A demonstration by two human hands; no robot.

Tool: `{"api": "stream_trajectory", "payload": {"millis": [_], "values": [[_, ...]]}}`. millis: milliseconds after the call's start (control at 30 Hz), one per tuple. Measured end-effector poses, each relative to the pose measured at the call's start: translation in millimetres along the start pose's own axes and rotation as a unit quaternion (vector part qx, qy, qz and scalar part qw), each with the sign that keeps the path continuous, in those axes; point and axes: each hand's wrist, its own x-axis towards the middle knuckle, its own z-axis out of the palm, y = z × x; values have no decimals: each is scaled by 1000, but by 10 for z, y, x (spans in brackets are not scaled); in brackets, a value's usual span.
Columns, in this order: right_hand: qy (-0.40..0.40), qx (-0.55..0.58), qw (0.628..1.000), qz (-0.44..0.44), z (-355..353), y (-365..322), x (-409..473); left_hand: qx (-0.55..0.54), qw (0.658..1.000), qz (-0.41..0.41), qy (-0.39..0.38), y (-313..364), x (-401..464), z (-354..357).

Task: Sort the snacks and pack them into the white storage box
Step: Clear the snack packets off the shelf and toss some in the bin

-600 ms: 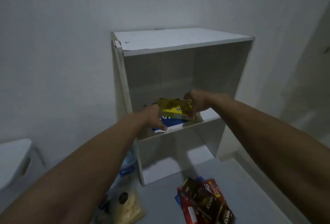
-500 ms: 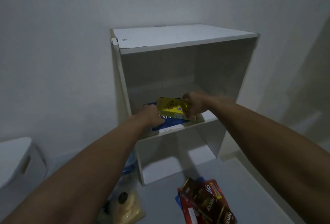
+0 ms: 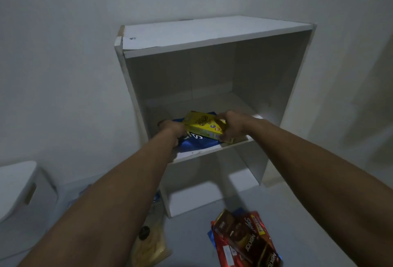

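While both arms are reaching into the white shelf unit (image 3: 212, 39), the person is handling a yellow snack box (image 3: 203, 126) that is lying on the middle shelf, partly on top of a blue snack packet (image 3: 196, 142). The right hand (image 3: 230, 125) is curling its fingers round the box's right end, and the left hand (image 3: 173, 131) is sitting at the box's left end, over the blue packet; whether its fingers are gripping the box or the packet I cannot tell. To my eye they are taking these two off the shelf for sorting. Doing it well probably means lifting the box clear first, or pinching both firmly together, since the slick packet underneath could slide off the shelf edge. Below the shelf unit, on the floor in front, red and brown biscuit packets (image 3: 244, 241) are lying in a heap, and a pale bag of snacks (image 3: 148, 243) is lying to the left of its base. Further left of the unit, a white storage box (image 3: 23, 192) with a slot handle is standing, well apart from the hands.
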Motion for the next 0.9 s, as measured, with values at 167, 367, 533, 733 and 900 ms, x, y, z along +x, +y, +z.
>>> {"api": "stream_trajectory", "payload": {"millis": [167,367,533,733,900], "values": [[15,13,999,32,22,44,-242,0,998,-5,-70,-31,-239,108],[68,27,994,75,58,47,-758,-34,998,50,17,-61,-487,179],[117,40,983,135,79,69,-1387,4,994,80,78,-145,-874,-10],[147,54,962,222,334,89,-2363,5,980,195,20,-414,-1713,53],[123,79,941,304,789,214,-3280,20,963,258,-79,-980,-2307,456]]}}
